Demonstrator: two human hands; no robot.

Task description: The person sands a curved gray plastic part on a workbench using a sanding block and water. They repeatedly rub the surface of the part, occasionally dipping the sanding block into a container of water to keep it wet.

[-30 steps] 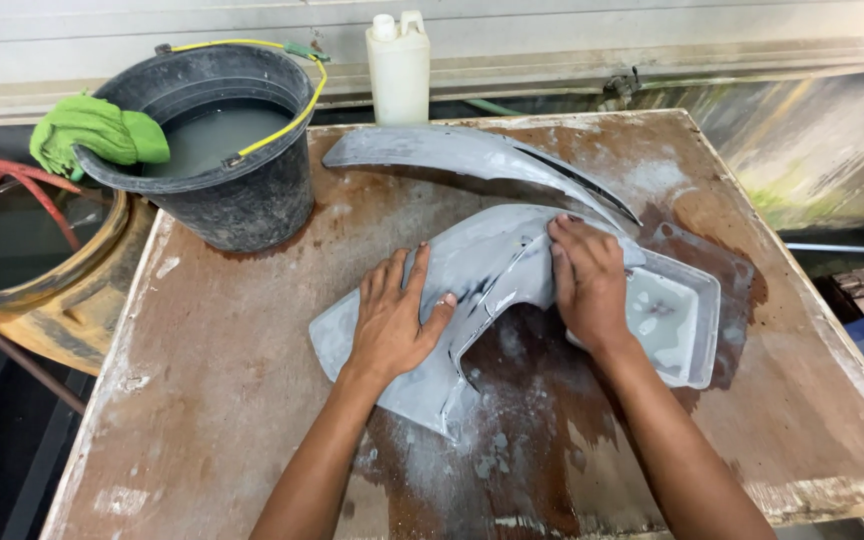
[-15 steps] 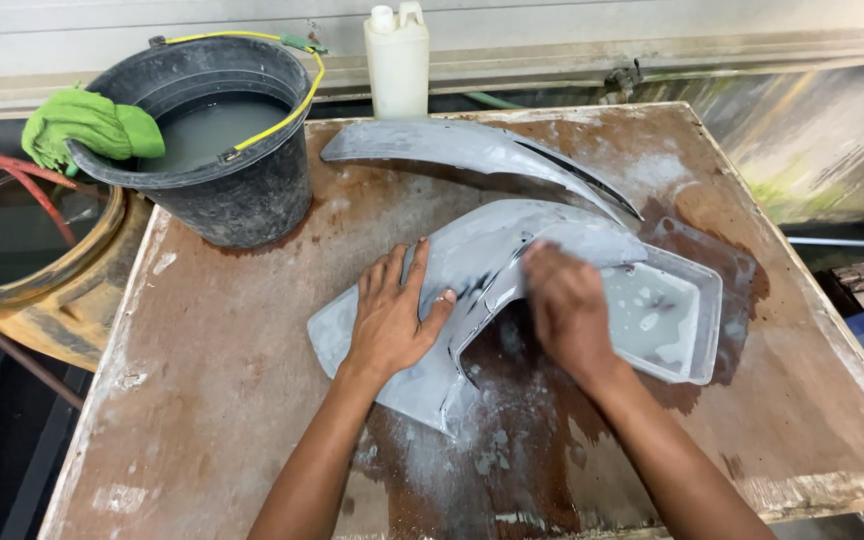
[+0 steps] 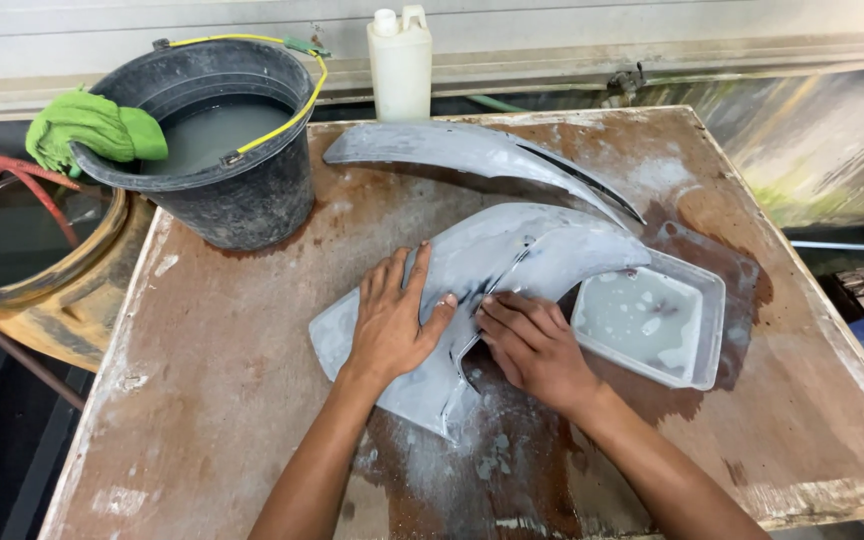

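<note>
Grey curved panel (image 3: 472,270) laid flat on wet wooden table (image 3: 232,380), used as landmark. Left hand (image 3: 389,318) pressed open, palm down, fingers spread, on panel's near-left part; nothing gripped. Right hand (image 3: 532,345) laid flat against panel's inner edge, fingertips on it; whether anything is held beneath cannot be told. Clear tray (image 3: 707,345) of cloudy water seen just right of panel. Second grey panel (image 3: 452,150) placed beyond it. Black bucket (image 3: 242,200) with green cloth (image 3: 92,128) set far left of panel.

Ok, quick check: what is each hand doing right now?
Left hand: open, pressed flat on the grey panel.
Right hand: fingers flat against the panel's inner edge; anything beneath them cannot be told.
</note>
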